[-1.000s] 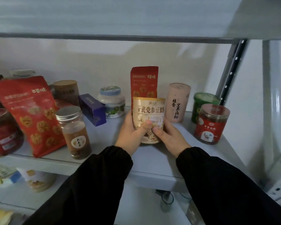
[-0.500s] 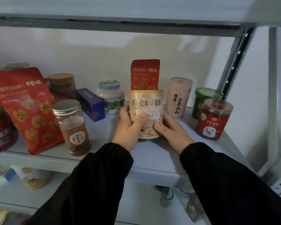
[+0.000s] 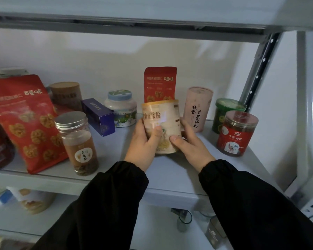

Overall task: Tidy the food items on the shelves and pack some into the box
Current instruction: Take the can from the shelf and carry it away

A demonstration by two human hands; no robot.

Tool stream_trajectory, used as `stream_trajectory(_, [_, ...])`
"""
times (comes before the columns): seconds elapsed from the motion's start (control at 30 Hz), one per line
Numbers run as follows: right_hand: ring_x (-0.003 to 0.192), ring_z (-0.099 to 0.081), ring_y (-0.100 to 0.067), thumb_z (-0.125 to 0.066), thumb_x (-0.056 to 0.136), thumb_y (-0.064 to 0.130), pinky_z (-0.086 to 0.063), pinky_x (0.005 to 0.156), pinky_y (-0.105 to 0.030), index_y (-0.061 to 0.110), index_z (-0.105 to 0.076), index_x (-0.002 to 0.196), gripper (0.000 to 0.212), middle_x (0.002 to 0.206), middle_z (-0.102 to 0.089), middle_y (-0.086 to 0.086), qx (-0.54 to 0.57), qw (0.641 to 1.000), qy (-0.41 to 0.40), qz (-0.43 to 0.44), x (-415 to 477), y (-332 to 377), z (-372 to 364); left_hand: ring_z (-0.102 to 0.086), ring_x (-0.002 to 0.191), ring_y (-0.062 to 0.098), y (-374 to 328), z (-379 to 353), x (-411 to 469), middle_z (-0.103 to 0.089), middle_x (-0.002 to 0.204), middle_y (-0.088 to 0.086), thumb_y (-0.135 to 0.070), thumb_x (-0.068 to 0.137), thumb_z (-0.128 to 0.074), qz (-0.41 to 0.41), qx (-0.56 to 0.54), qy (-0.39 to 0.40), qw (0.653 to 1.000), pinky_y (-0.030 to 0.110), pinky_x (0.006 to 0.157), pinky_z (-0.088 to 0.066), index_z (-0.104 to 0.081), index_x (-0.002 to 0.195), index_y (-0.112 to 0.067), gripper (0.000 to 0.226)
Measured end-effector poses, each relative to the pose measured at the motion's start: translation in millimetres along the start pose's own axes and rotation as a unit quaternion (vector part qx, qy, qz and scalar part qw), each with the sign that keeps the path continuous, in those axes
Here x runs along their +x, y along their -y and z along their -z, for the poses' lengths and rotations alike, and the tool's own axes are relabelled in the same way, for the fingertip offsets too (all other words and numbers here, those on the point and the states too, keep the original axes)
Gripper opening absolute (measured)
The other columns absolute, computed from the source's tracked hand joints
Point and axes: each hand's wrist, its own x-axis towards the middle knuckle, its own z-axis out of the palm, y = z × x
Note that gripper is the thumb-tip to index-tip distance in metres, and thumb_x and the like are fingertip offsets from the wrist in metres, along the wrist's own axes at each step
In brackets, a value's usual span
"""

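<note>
cream can: just left of pink tube | left hand + right hand clasp opposite sides, fingers curled round it | why: two-sided hold, likely to steady it and turn label forward | base touching shelf: cannot tell

This looks like a pantry or storeroom. A grey metal rack with a perforated upright stands against a bare white wall. Its shelf holds packaged food: a red pouch, a jar, a purple box. A tub sits on the lower shelf.
</note>
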Motion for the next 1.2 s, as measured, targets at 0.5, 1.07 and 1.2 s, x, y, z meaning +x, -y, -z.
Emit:
stream_trajectory(0.5, [0.128, -0.064, -0.025, -0.072, 0.089, 0.046, -0.049, 0.111, -0.054, 0.022, -0.052, 0.146, 0.065, 0.136, -0.068, -0.007, 0.128, 0.991, -0.03, 0.0, 0, 9, 0, -0.064, 0.125, 0.009, -6, -1, -6, -0.067, 0.134, -0.013, -0.062, 0.09, -0.062, -0.04, -0.032, 0.049, 0.997, 0.038, 0.101, -0.055, -0.051, 0.138, -0.043, 0.052])
stream_trajectory(1.07, [0.133, -0.061, -0.026, -0.073, 0.078, 0.073, -0.043, 0.115, -0.058, 0.018, -0.05, 0.149, 0.093, 0.141, -0.066, -0.007, 0.146, 0.989, -0.014, 0.008, -3, 12, -4, -0.059, 0.13, 0.007, -1, -2, -4, -0.063, 0.139, -0.01, -0.05, 0.104, -0.041, -0.047, 0.01, 0.054, 0.997, 0.043, 0.11, -0.05, -0.048, 0.151, -0.028, 0.052])
stream_trajectory(1.2, [0.132, -0.061, -0.026, -0.071, 0.079, 0.075, -0.044, 0.114, -0.058, 0.02, -0.051, 0.148, 0.091, 0.14, -0.066, -0.007, 0.13, 0.991, -0.014, 0.002, -3, 12, -4, -0.059, 0.128, 0.002, -2, -1, -4, -0.063, 0.139, -0.011, -0.047, 0.104, -0.04, -0.044, 0.008, 0.064, 0.997, 0.035, 0.109, -0.051, -0.046, 0.153, -0.026, 0.053])
